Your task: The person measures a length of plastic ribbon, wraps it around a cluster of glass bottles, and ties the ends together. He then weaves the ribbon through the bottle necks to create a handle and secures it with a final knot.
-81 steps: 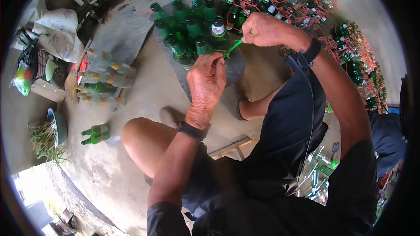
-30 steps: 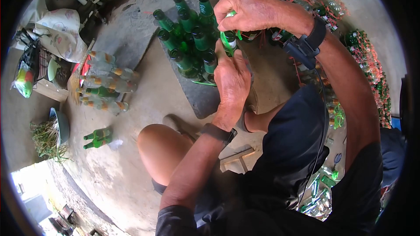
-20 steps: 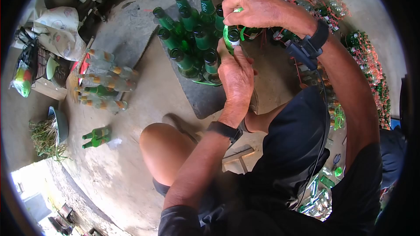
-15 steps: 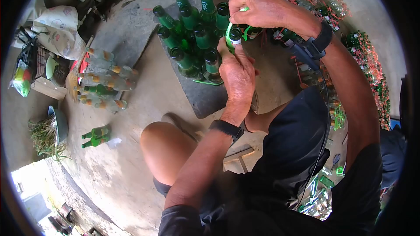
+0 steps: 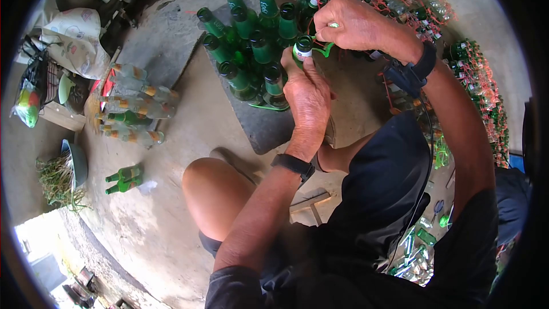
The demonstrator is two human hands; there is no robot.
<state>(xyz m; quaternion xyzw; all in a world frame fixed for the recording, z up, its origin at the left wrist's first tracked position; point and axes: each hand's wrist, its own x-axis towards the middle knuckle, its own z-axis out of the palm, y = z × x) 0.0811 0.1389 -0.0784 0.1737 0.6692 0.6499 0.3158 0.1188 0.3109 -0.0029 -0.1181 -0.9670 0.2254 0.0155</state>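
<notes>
Left hand (image 5: 307, 96) grips labelled bottle (image 5: 302, 51) | right hand (image 5: 355, 25) pinches green strip (image 5: 327, 52) | contents unclear

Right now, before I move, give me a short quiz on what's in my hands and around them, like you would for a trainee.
1. Which does the left hand hold?
a) a pair of scissors
b) a bottle with a white label on its neck
c) a basin of stalks

2. True or false: the grouped green bottles beside that hand stand upright on a dark slab.

3. Fill in the colour: the right hand grips a ____ strip.

Key: 1 b; 2 true; 3 green.
</notes>
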